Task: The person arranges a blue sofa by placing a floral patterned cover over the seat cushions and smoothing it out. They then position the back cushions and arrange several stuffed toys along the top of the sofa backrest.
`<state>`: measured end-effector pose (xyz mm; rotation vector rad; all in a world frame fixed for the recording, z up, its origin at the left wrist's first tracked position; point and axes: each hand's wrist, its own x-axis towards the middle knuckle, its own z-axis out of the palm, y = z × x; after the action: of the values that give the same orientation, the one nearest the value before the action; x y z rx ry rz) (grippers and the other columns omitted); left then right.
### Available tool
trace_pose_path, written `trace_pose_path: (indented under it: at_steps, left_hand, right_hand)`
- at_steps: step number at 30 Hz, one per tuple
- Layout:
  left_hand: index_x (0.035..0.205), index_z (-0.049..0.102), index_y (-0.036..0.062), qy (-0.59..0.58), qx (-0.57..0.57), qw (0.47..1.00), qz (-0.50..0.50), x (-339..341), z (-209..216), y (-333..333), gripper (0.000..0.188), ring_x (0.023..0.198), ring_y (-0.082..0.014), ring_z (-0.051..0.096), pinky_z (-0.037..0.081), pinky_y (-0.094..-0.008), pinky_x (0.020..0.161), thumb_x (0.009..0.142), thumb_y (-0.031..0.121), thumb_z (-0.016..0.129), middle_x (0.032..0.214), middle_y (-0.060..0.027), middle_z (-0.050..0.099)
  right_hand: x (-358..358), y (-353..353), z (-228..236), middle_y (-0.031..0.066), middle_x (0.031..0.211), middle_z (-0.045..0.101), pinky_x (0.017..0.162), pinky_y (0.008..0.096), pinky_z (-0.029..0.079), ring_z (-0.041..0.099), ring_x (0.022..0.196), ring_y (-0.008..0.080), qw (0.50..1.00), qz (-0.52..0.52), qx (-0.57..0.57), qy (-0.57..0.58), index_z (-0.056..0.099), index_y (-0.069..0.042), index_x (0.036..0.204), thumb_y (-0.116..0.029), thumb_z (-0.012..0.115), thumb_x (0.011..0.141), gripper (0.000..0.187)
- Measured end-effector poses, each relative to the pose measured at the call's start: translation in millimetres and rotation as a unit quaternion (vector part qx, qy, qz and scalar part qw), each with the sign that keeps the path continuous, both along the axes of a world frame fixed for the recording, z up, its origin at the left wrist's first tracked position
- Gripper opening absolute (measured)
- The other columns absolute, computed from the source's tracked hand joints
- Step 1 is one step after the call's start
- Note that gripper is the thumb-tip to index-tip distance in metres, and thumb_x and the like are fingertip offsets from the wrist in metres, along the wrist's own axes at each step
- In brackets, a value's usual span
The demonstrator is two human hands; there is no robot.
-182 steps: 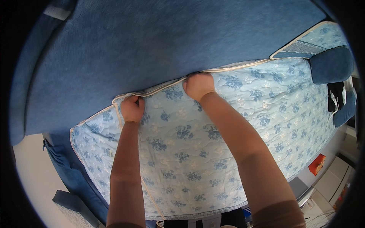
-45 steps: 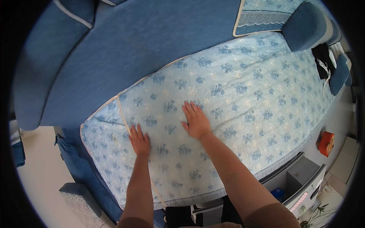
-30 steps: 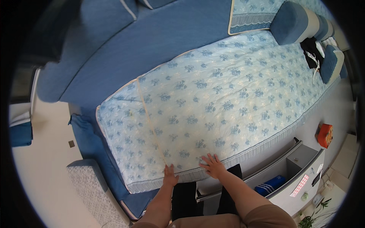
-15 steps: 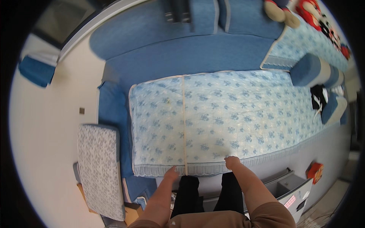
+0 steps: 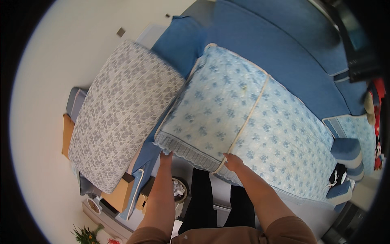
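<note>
L grip [image 5: 165, 157] moved to frill corner [image 5: 162, 142]; R grip [image 5: 233, 161] at piping [image 5: 248, 118], part-curled

pale-blue floral quilt [image 5: 211, 110], grey-patterned white cushion [image 5: 126, 114], blue sofa [image 5: 268, 44]

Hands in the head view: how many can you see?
2: the left hand is at the ruffled edge of the floral cover, near its corner; the right hand is beside the cream trim. No others show.
</note>
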<state>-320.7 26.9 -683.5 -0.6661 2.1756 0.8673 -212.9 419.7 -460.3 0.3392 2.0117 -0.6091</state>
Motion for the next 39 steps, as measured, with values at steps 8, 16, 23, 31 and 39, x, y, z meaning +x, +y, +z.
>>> trace_pose_path:
  at_steps: [8,16,23,31,39]
  left_hand:
    - [0.138,0.028,0.0077,-0.042,0.033,0.962,0.268,-36,24,20,0.076,0.07,-0.021,0.057,0.043,-0.0348,0.046,0.078,0.025,0.071,0.127,-0.0163,0.047]
    - [0.096,0.048,0.0032,-0.057,0.122,0.953,0.27,-52,12,16,0.032,0.049,-0.017,0.054,0.038,-0.0289,0.037,0.081,0.023,0.07,0.072,-0.0084,0.06]
    - [0.089,0.053,0.0032,0.043,0.179,0.95,0.252,-44,25,6,0.022,0.049,-0.0139,0.053,0.039,-0.0279,0.039,0.084,0.02,0.065,0.071,-0.007,0.06]
    - [0.103,0.059,0.0062,-0.089,0.05,0.951,0.292,-36,10,-20,0.021,0.073,-0.0215,0.06,0.051,-0.0394,0.059,0.089,0.021,0.057,0.09,-0.0105,0.062]
    - [0.125,0.042,0.0095,0.0,0.159,0.965,0.209,-18,113,-22,0.048,0.073,-0.0192,0.063,0.049,-0.0321,0.056,0.083,0.017,0.063,0.096,-0.0063,0.062]
  right_hand:
    - [-42,-70,-45,0.0146,0.123,0.046,0.091,0.0423,0.045,0.049,0.113,0.0323,0.998,0.063,0.0,-0.017,0.04,-0.014,0.133,-0.019,0.069,0.074,0.066]
    - [-32,-113,-93,0.0159,0.097,0.06,0.068,0.0393,0.055,0.063,0.088,0.0321,0.981,0.098,0.16,0.045,0.056,0.004,0.104,-0.014,0.069,0.072,0.039]
    - [-33,-106,-100,0.0131,0.097,0.06,0.069,0.0402,0.054,0.063,0.088,0.0318,0.985,0.168,0.043,0.002,0.065,-0.004,0.092,-0.01,0.062,0.077,0.017]
    - [-27,-100,-91,0.0163,0.111,0.055,0.082,0.0419,0.05,0.057,0.103,0.0319,0.99,0.142,-0.012,-0.004,0.059,-0.005,0.108,-0.017,0.061,0.082,0.029]
    - [-40,-68,-40,0.0157,0.115,0.054,0.091,0.0406,0.044,0.052,0.11,0.0317,0.991,-0.107,-0.076,0.017,0.044,-0.007,0.13,-0.029,0.064,0.083,0.055]
